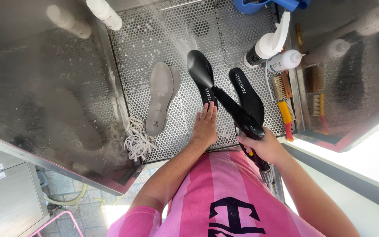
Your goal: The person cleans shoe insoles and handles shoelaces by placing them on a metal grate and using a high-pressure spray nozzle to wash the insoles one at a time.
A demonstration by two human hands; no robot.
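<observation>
Pink striped fabric of a shirt point(224, 193) was seen nearest the lens, and both bare arms were stretched out from it over a perforated metal wash tray point(154, 39). Down went the left hand point(205, 127), laid flat with its fingers point(208, 110) spread open, the tips pressed on the near end of a black insole point(199, 70). That insole was stretched away from the fingertips, up the tray. A black spray gun point(242, 118) was gripped by the right hand point(264, 147), fingers wrapped closed around its handle, the nozzle aimed just beyond the left fingertips, and a fine mist was thrown along the insole. Just to the right of those fingers, past the gun's barrel, a second black insole point(247, 94) was laid flat. To their left, a little apart, a pair of grey insoles point(159, 98) was seen, overlapped, and nearer still on that side a heap of white laces point(136, 139) was piled. Beyond the right hand's fingers, brushes point(284, 94) with coloured handles were lined at the tray's edge, and two white spray bottles point(270, 50) were laid farther up. Far off at the upper left, another white bottle point(105, 14) was rested against the steel wall.
</observation>
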